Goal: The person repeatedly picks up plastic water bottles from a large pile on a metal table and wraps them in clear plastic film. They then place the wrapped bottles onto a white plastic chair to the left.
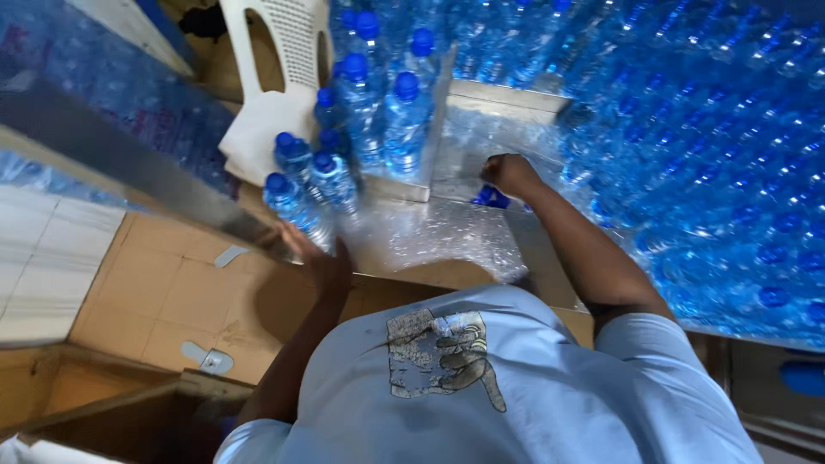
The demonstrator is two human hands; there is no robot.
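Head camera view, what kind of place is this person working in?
Probably a bottled-water packing room. A great mass of blue-capped water bottles fills the right side, a metal table carries clear plastic film, and the left hand steadies a grouped cluster of bottles while the right hand works at the table.

We see even, cool, fairly bright light with soft shadows. Glare flecks the metal table [430,228]. The bottles [705,155] at right smear into blue blur, and wide-angle distortion bends the edges.
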